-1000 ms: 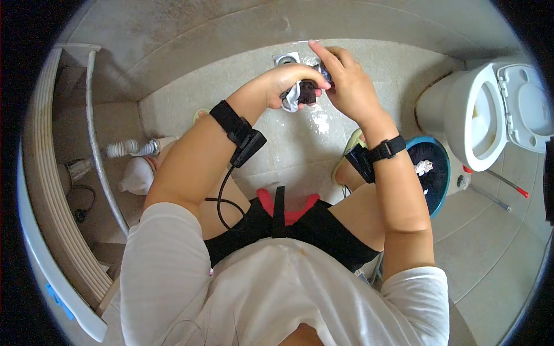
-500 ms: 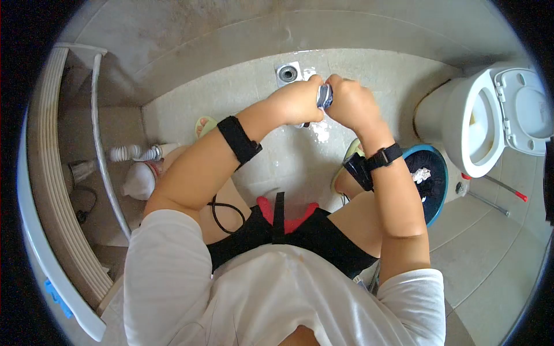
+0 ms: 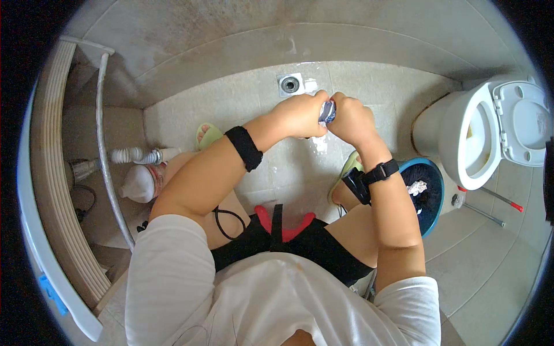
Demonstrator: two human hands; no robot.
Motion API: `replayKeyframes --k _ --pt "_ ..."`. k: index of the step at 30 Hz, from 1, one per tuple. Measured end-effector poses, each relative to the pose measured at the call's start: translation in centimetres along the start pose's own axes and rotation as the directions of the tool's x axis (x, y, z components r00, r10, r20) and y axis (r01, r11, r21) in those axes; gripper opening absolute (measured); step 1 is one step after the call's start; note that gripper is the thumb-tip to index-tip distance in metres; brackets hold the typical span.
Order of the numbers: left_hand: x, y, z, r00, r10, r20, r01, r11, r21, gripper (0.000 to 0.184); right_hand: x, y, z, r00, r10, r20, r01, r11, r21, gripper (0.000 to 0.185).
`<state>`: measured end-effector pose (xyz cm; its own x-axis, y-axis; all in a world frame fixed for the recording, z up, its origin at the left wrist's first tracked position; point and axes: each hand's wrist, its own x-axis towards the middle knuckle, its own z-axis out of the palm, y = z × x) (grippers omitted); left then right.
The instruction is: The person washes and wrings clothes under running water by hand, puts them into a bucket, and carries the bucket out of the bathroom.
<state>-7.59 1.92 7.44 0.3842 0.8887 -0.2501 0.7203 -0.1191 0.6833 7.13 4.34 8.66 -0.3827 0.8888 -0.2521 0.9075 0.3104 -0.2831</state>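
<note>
One end of a bunched striped cloth [image 3: 328, 111] is gripped by the left hand [image 3: 300, 116], its other end by the right hand [image 3: 353, 120] — on both, the fingers are curled tight around it, and only a short middle strip is left exposed. The cloth is held above the tiled floor [image 3: 375, 85], near the drain [image 3: 290, 85]. Dark and white fabric is held in a blue basin [image 3: 442, 196] — partly hidden by the right forearm.
</note>
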Motion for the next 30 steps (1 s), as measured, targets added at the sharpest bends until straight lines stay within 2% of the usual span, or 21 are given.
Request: replayKeyframes --k 4,6,8,11,13,14,15,16,17,19,21,22,25,27,28,30 --pt "0.0 -0.3 0.1 0.999 0.051 -0.011 -0.051 0.999 0.002 0.048 -0.1 0.0 -0.4 0.999 -0.032 -0.035 0.030 0.998 -0.061 0.026" --pt "0.0 -0.5 0.3 0.996 0.090 -0.001 -0.089 0.989 0.119 0.048 -0.3 -0.1 -0.3 1.000 -0.024 -0.019 0.023 0.999 -0.049 0.024" --pt "0.0 -0.7 0.4 0.996 0.093 -0.006 -0.091 0.984 0.154 0.046 -0.4 -0.3 -0.3 1.000 -0.017 -0.002 0.017 0.999 -0.042 0.022" --pt "-0.1 -0.9 0.1 0.991 0.132 -0.016 -0.125 0.967 0.224 0.042 -0.6 -0.5 -0.5 0.997 0.019 0.080 -0.023 0.999 0.049 0.024" --pt "0.0 -1.2 -0.1 0.985 0.173 -0.021 -0.161 0.951 0.263 0.040 -0.6 -0.5 -0.4 0.986 -0.017 0.164 -0.028 0.963 0.268 0.027" --pt "0.0 -1.4 -0.2 0.969 0.240 -0.056 -0.215 0.934 0.285 0.038 -0.5 -0.4 -0.3 0.987 -0.019 0.163 -0.026 0.963 0.267 0.027" --pt "0.0 -1.3 -0.3 0.947 0.307 -0.090 -0.267 0.913 0.308 0.036 -0.5 -0.2 -0.3 0.982 -0.010 0.191 -0.060 0.932 0.357 0.026" --pt "0.0 -1.2 -0.3 0.947 0.307 -0.093 -0.266 0.914 0.307 0.036 -0.5 -0.1 -0.3 0.975 -0.004 0.220 -0.097 0.891 0.443 0.025" --pt "-0.1 -1.2 -0.5 0.935 0.339 -0.104 -0.292 0.903 0.314 0.036 -0.6 0.0 -0.3 0.976 -0.005 0.219 -0.094 0.892 0.442 0.025" --pt "0.1 -1.3 -0.5 0.920 0.373 -0.116 -0.320 0.890 0.324 0.035 -0.9 0.0 -0.6 0.971 -0.054 0.232 -0.092 0.812 0.576 0.022" --pt "0.3 -1.5 -0.3 0.865 0.462 -0.197 -0.389 0.864 0.320 0.038 -0.9 -0.1 -1.4 0.961 -0.035 0.274 -0.142 0.787 0.600 0.021" --pt "0.3 -1.6 -0.3 0.866 0.462 -0.194 -0.390 0.865 0.316 0.038 -1.0 -0.1 -1.6 0.947 -0.019 0.320 -0.195 0.759 0.621 0.020" --pt "0.4 -1.8 -0.2 0.842 0.492 -0.223 -0.406 0.849 0.339 0.043 -1.0 0.1 -1.7 0.936 -0.036 0.350 -0.221 0.712 0.666 0.016" --pt "0.4 -1.9 -0.1 0.780 0.562 -0.276 -0.445 0.808 0.387 0.049 -1.1 0.3 -1.5 0.923 -0.026 0.385 -0.264 0.686 0.679 0.016" --pt "0.4 -2.0 0.0 0.780 0.562 -0.274 -0.446 0.807 0.386 0.049 -1.0 0.4 -1.5 0.907 -0.021 0.420 -0.303 0.660 0.687 0.016" --pt "0.3 -1.9 0.1 0.771 0.565 -0.295 -0.442 0.808 0.390 0.051 -1.0 0.4 -1.5 0.908 -0.030 0.418 -0.302 0.646 0.701 0.016"
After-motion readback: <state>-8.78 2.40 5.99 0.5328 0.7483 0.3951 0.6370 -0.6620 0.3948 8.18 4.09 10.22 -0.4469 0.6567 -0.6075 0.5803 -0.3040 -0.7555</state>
